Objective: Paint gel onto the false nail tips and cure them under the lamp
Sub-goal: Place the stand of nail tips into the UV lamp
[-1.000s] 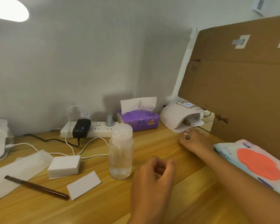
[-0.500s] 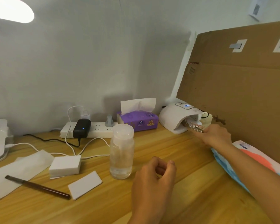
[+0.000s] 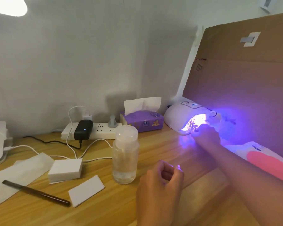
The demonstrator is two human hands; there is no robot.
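Two hands: right hand (image 3: 206, 137) grips tips (image 3: 192, 126) in the lit lamp (image 3: 178, 115) just ahead; left hand (image 3: 160, 183) lies loosely curled, empty.

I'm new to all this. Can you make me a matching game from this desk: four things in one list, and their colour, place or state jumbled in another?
Things:
1. curing lamp
2. tissue box
3. brush
4. clear bottle

Colour, place or state:
A. lying flat at the left front of the table
B. glowing violet
C. standing upright, capped, near the middle
D. purple, with a white tissue sticking up

Pairs: 1-B, 2-D, 3-A, 4-C
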